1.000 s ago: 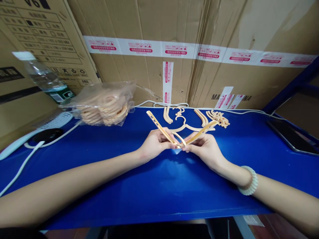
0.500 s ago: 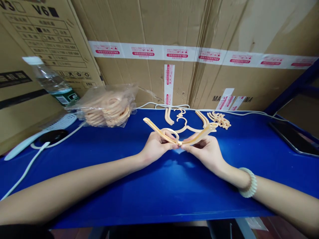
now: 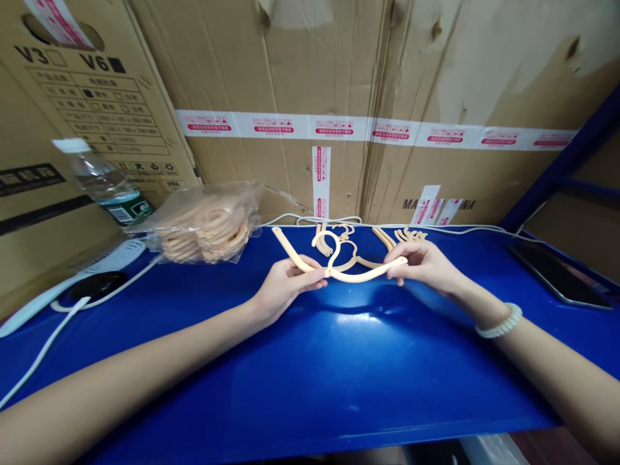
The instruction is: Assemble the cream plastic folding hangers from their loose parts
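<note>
A cream plastic clothes hanger point(image 3: 356, 278) with a curved hook and two arms is held up above the blue table point(image 3: 310, 381). My left hand point(image 3: 285, 284) pinches it beside the joint at the hook's base. My right hand point(image 3: 426, 265) has its fingers closed at the tip of the hanger's right arm. Behind it lies another hanger point(image 3: 367, 261) of the same colour, partly hidden. Loose arm pieces point(image 3: 384, 237) and a cluster of small hooks point(image 3: 409, 235) lie near the back edge, partly covered by my right hand.
A clear bag of cream hanger parts point(image 3: 208, 226) sits back left, near a water bottle point(image 3: 104, 181), a pale brush point(image 3: 72, 278) and a black disc with a cable point(image 3: 99, 284). A phone point(image 3: 562, 274) lies at right. Cardboard boxes point(image 3: 271, 174) wall the back.
The hanger has turned so its hook points up and its front shows. My right hand has moved from the middle joint out to the tip of the right arm. The view has tilted up slightly.
</note>
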`<state>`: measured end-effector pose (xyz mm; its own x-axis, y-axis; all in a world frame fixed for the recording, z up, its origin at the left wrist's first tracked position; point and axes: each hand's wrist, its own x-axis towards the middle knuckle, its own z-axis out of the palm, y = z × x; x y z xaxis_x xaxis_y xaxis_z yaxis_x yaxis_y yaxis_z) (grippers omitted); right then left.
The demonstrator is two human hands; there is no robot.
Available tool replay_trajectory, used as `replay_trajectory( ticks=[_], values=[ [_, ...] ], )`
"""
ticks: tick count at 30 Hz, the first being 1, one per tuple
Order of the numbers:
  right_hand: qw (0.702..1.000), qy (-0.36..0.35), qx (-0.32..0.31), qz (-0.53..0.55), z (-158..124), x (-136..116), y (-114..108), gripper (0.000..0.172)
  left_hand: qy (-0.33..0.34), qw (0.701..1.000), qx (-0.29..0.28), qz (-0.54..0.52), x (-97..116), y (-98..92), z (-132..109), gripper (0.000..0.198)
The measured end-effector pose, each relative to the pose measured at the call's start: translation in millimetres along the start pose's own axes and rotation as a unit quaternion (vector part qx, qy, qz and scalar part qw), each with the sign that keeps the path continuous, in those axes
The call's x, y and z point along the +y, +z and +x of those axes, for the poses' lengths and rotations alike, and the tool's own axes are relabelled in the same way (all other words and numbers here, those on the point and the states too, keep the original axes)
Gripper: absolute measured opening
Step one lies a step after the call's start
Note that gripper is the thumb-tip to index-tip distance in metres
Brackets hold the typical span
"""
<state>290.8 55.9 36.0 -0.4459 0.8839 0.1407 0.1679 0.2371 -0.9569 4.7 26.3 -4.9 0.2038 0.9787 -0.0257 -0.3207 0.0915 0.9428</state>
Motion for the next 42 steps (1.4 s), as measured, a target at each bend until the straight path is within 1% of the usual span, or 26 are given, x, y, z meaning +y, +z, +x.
replay_trajectory(
  ticks=[2,5,8,11,13,14,17,19,21,25,30,33,37,40,42],
  values=[
    [0.998,-0.025,0.001,-0.065,2,-3,-21,0.029,0.006,1.0,-0.008,-0.007,6,-8.7,4,0.027],
    [0.983,-0.054,-0.005,-0.178,2,-7,-42,0.03,0.03,0.999,-0.02,0.019,15,-21.6,12,0.026],
    [0.956,-0.071,-0.023,-0.283,2,-9,-53,0.031,0.065,0.993,-0.048,0.089,19,-32.6,20,0.029],
    [0.926,-0.07,-0.044,-0.368,3,-10,-62,0.031,0.102,0.974,-0.052,0.197,17,-40.9,25,0.028],
    [0.912,-0.055,-0.065,-0.4,3,-9,-66,0.031,0.137,0.948,-0.055,0.281,14,-44.1,25,0.025],
    [0.908,-0.048,-0.075,-0.41,4,-8,-68,0.031,0.165,0.93,-0.061,0.323,13,-44.8,24,0.023],
    [0.898,-0.029,-0.084,-0.43,5,-4,-69,0.029,0.272,0.859,-0.082,0.425,9,-44.1,22,0.016],
    [0.894,-0.019,-0.083,-0.441,6,0,-69,0.027,0.324,0.819,-0.09,0.465,6,-42.7,21,0.012],
    [0.89,-0.01,-0.088,-0.447,7,3,-68,0.026,0.349,0.797,-0.09,0.484,4,-42.1,21,0.008],
    [0.883,0.003,-0.098,-0.459,7,7,-69,0.022,0.373,0.773,-0.095,0.504,-1,-43.7,22,0.008],
    [0.876,0.005,-0.089,-0.473,7,8,-69,0.023,0.394,0.738,-0.116,0.535,-5,-45.6,21,0.012],
    [0.873,0.008,-0.083,-0.48,7,9,-68,0.026,0.392,0.731,-0.115,0.546,-6,-44.9,20,0.012],
    [0.866,0.012,-0.071,-0.495,8,9,-69,0.027,0.39,0.729,-0.11,0.553,-7,-44.0,20,0.013],
    [0.865,-0.011,-0.05,-0.499,8,9,-68,0.032,0.389,0.722,-0.107,0.561,-8,-45.0,20,0.012],
    [0.864,-0.03,-0.045,-0.501,8,9,-68,0.039,0.393,0.717,-0.108,0.565,-9,-46.2,21,0.011]
  ],
)
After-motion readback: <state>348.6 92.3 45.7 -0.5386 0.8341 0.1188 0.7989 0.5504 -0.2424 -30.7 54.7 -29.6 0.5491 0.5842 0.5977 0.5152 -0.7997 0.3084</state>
